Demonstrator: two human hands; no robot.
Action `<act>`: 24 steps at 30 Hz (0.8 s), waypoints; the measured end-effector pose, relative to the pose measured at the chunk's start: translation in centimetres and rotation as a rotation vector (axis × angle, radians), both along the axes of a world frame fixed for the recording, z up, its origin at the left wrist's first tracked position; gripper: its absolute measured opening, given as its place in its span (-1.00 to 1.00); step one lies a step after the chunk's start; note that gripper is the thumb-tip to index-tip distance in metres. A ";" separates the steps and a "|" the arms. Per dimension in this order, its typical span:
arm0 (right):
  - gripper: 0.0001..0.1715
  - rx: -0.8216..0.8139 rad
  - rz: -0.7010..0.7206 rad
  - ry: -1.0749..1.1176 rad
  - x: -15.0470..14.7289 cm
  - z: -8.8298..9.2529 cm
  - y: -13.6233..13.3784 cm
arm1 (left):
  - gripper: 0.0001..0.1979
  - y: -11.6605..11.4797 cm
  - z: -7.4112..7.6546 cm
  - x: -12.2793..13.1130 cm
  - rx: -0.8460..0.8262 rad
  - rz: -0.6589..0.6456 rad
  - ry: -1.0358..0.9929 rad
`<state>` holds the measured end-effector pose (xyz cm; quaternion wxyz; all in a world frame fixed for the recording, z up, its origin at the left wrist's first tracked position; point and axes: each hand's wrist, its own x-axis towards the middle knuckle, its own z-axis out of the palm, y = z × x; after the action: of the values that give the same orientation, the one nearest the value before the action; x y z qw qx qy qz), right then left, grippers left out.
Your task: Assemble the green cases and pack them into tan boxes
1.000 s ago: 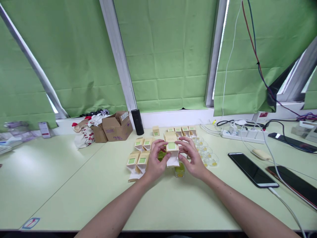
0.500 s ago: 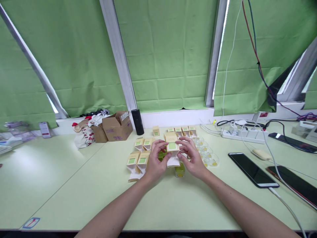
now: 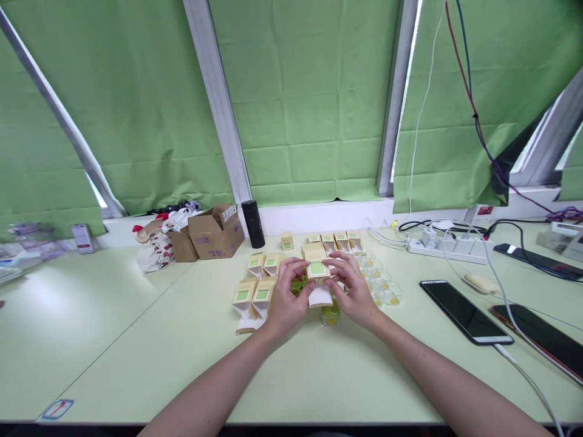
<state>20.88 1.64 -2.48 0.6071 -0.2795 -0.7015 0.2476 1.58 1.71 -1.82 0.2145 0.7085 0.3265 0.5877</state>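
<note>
Between my hands is a small cream paper box [image 3: 317, 271] with a green square on its face and a white flap hanging open toward me. My left hand [image 3: 291, 288] grips its left side with thumb and fingers. On the opposite side, my right hand [image 3: 351, 286] pinches the box the same way. Just below the flap, a clear cup with green contents [image 3: 331, 312] stands on the table. More open cream boxes [image 3: 252, 296] lie left of my left hand. Some green cups [image 3: 297, 285] are partly hidden behind my left hand.
Clear plastic cups or lids [image 3: 380, 282] stand right of my hands, with a row of cream boxes [image 3: 334, 241] behind. A black bottle [image 3: 253, 224] and an open cardboard box [image 3: 216, 233] stand farther back. Phones [image 3: 465, 311], cables and a power strip [image 3: 449, 247] occupy the right.
The held box has tilted slightly, so its green-marked face looks shorter and more of the white flap shows. Both hands keep nearly the same place.
</note>
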 end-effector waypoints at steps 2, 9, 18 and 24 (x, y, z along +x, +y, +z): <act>-0.65 0.002 -0.003 -0.008 0.0 0.0 0.0 | -0.68 0.0 0.0 0.0 0.002 0.008 0.004; -0.64 -0.006 -0.007 0.020 0.0 -0.1 0.2 | -0.56 -0.5 0.5 -0.5 -0.014 -0.092 0.048; -0.63 -0.017 -0.019 0.073 0.3 -0.1 0.6 | 0.04 -0.4 0.5 -0.8 -0.055 -0.281 0.135; -0.62 -0.021 -0.021 0.058 0.0 -0.1 0.4 | -0.17 -0.4 0.2 -0.7 -0.033 -0.252 0.115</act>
<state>20.90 2.08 -2.62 0.6267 -0.2857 -0.6781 0.2565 0.91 1.32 -1.61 0.2789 0.7729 0.2562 0.5091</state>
